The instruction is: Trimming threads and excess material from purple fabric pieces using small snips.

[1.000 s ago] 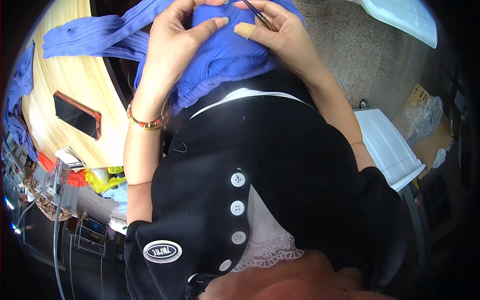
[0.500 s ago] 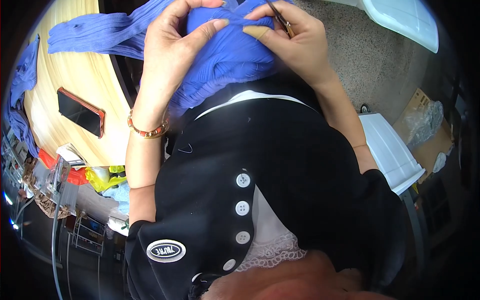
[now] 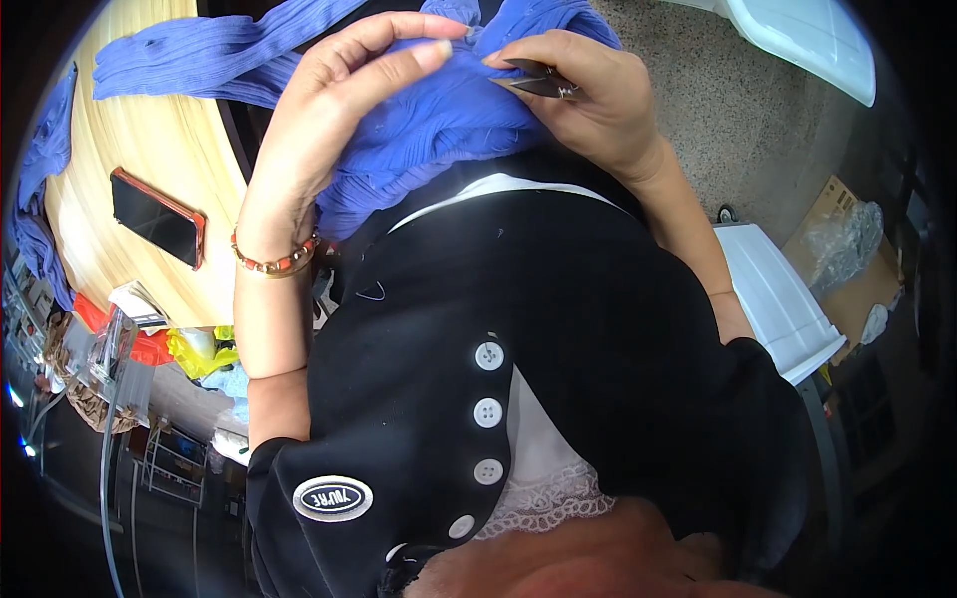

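Observation:
A blue-violet ribbed knit garment [image 3: 439, 125] lies bunched on my lap, one sleeve [image 3: 189, 60] stretching left over the table edge. My right hand [image 3: 603, 95] grips a pair of thread snips [image 3: 543, 80] over the cloth. Their dark blades point left and stand apart. My left hand [image 3: 349, 90] hovers at the garment's left side, thumb and forefinger stretched out with a gap between them. Nothing shows in that gap. The other left fingers are partly hidden behind the hand. A red and gold bracelet [image 3: 274, 264] circles my left wrist.
On the wooden table [image 3: 184, 120] at the left lies a phone in a reddish case [image 3: 158, 219]. More blue knit cloth [image 3: 45, 189] hangs at its far left edge. To the right are a white plastic bin [image 3: 778, 299] and cardboard with clear plastic wrap [image 3: 847, 239].
My left hand has let go of the cloth and moved slightly left. The snips in my right hand have swung from pointing up to pointing left, blades now showing.

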`<state>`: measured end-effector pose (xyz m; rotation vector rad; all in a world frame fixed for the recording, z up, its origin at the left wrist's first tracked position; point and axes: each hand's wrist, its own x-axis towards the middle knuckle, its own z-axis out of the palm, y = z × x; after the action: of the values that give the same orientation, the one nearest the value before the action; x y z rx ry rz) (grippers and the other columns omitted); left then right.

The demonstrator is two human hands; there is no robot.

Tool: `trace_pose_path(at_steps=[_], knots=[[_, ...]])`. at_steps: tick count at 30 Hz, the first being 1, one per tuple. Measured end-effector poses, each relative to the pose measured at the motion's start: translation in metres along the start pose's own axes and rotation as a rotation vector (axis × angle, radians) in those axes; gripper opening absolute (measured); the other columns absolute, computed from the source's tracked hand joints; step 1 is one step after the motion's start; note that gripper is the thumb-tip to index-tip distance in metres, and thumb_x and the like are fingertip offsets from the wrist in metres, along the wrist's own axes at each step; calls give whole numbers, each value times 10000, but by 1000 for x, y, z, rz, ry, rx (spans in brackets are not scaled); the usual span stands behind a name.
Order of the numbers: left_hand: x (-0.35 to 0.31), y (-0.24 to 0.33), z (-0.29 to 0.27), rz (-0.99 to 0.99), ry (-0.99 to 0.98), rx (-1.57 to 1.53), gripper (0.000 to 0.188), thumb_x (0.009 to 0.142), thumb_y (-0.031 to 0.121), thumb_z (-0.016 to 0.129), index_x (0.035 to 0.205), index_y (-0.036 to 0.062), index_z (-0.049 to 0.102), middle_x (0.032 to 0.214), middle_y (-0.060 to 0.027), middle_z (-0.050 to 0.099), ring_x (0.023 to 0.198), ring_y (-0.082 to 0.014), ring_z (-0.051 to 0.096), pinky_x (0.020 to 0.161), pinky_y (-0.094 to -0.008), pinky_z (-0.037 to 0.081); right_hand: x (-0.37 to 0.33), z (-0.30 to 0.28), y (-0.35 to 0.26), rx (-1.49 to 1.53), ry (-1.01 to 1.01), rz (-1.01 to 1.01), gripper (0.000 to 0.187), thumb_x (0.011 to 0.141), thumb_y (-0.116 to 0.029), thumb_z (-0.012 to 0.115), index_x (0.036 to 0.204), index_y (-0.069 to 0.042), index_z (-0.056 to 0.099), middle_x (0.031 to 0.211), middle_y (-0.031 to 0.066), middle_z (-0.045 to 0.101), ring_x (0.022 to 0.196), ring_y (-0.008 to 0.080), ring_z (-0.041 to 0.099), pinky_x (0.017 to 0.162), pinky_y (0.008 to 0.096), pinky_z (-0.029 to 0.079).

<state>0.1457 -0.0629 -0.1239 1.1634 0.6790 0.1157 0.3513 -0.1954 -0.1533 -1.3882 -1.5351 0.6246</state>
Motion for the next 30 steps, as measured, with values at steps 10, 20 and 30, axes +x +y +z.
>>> trace_pose_path(at_steps=[10, 20, 30], knots=[[2, -4, -3, 26, -57, 209, 310, 973, 203, 694, 1260, 86, 709, 1189, -43, 711, 1084, -115, 653, 1004, -242, 481, -2, -9, -5, -95, -69, -123, 409, 654, 77, 720, 1027, -87, 746, 769, 43, 689, 661, 176, 687, 594, 266, 551], [2, -8, -5, 66, -64, 398, 237, 957, 200, 719, 1160, 83, 752, 1077, -28, 687, 1039, -129, 641, 966, -240, 477, -2, -11, -5, -230, -6, -240, 428, 645, 72, 715, 1031, -108, 753, 732, 17, 674, 623, 148, 666, 554, 267, 543], [5, -25, -1, 256, 120, 295, 147, 928, 123, 742, 1060, 72, 782, 1112, -44, 662, 1049, -136, 623, 959, -255, 465, -2, -10, -1, 32, 26, -129, 284, 786, 33, 742, 1051, -66, 752, 860, 48, 735, 655, 125, 669, 590, 230, 533]])
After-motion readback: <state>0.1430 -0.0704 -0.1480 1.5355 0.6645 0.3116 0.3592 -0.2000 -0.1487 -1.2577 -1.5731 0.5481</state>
